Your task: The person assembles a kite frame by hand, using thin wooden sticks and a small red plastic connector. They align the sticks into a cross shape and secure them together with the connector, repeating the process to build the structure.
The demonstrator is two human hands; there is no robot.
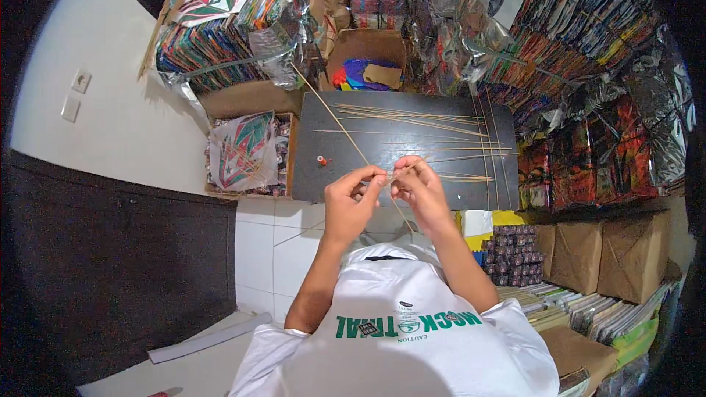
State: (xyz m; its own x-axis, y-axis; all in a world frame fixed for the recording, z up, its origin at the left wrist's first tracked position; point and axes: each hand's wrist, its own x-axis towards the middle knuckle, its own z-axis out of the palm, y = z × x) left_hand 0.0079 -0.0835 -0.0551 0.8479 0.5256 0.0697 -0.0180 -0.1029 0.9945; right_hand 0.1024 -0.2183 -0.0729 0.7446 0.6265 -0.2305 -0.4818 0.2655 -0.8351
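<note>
A long thin bamboo stick (pixel 331 114) slants over the dark table, its lower end coming toward my body. My left hand (pixel 353 202) is closed, thumb and fingertips pinching this stick near its middle. Close beside it, my right hand (pixel 421 191) is also closed, fingertips pressed together at the same spot. What those fingers pinch is too small to make out; another thin stick seems to pass there. Several loose bamboo sticks (pixel 419 116) lie across the table (pixel 323 187), mostly to the right. An orange-and-white thread spool (pixel 321 161) stands left of my hands.
An open carton (pixel 293 154) with a patterned kite-like sheet (pixel 246 151) is at the table's left. Behind it sits a box of coloured pieces (pixel 368 73). Plastic-wrapped stacks (pixel 581 22) crowd the back and right. Brown parcels (pixel 625 250) and small dark packets (pixel 515 254) stand at right.
</note>
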